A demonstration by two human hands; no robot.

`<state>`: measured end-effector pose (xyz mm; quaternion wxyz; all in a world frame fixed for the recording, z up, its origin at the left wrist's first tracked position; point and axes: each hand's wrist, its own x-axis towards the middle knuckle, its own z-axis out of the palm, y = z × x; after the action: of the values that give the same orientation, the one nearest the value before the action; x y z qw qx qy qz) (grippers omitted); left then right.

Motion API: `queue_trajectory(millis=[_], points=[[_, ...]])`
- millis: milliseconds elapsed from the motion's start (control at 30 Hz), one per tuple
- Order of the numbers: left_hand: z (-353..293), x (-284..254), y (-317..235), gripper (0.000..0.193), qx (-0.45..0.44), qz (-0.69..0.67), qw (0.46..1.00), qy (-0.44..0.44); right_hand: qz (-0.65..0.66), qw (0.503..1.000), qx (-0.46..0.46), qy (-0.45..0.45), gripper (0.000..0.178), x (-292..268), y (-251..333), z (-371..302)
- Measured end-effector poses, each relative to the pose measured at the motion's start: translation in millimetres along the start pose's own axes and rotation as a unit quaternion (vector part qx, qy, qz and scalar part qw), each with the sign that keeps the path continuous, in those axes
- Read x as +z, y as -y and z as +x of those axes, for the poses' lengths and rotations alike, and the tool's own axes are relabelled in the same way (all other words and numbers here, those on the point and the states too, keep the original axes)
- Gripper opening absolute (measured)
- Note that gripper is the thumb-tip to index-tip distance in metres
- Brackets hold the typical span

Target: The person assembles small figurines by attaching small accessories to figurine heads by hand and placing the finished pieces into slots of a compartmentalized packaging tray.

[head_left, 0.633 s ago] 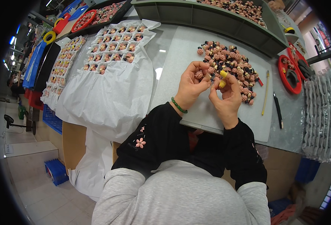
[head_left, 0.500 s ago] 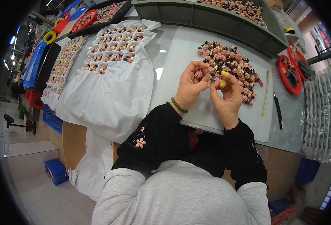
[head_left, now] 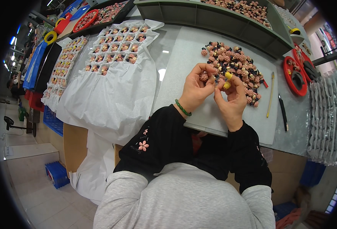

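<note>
My left hand [head_left: 194, 91], a green beaded bracelet on its wrist, is closed round a small pink knobbly figurine [head_left: 203, 76]. My right hand [head_left: 232, 104] has yellow covers [head_left: 227, 80] on two fingers. Its thumb and forefinger pinch close against the left fingertips; whatever is between them is too small to make out. Just beyond both hands lies a pile of similar pink, black and cream figurines [head_left: 235, 65], loose on a white sheet [head_left: 178, 72].
A white tray of figurines [head_left: 115, 47], partly under white paper [head_left: 103, 99], stands at left. A grey-green bin [head_left: 214, 19] lines the back. A yellow stick [head_left: 270, 95], a black pen-like tool [head_left: 283, 112], red rings [head_left: 298, 87] and stacked clear trays [head_left: 327, 118] are at right.
Both hands stay almost in place. The left fingers and the figurine have shifted slightly right, and the fingertips of both hands are a little closer together.
</note>
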<state>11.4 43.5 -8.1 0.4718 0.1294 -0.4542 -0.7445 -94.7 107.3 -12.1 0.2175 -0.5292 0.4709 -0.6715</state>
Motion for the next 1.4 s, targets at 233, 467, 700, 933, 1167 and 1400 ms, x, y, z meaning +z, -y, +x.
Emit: queue_trajectory(millis=[233, 467, 700, 933, 1167, 1400], points=[[-0.5, -0.4, 3.4, 0.033, 0.033, 0.071, 0.996, 0.031, -0.042, 0.999, -0.004, -0.006, 0.048, -0.4, -2.8, -0.5], [-0.5, 0.7, 1.9, 0.034, 0.014, 0.015, 1.000, 0.009, -0.017, 1.000, -0.004, -0.010, 0.050, 0.4, -1.9, -0.2], [1.4, -4.3, 4.0, 0.036, 0.015, 0.007, 1.000, 0.008, -0.008, 1.000, -0.012, 0.000, 0.050, 0.0, -0.9, 0.3], [2.0, -2.8, 1.5, 0.036, 0.009, -0.015, 1.000, -0.010, -0.014, 1.000, -0.008, -0.005, 0.051, -0.5, -1.1, 0.3], [2.4, -8.0, 5.8, 0.036, 0.015, -0.018, 1.000, 0.002, 0.001, 1.000, -0.007, -0.001, 0.050, 0.0, -1.7, 0.0], [-0.1, -1.5, 0.3, 0.034, 0.014, 0.033, 0.999, 0.023, -0.021, 1.000, -0.018, -0.001, 0.050, 0.7, 1.1, 0.5]])
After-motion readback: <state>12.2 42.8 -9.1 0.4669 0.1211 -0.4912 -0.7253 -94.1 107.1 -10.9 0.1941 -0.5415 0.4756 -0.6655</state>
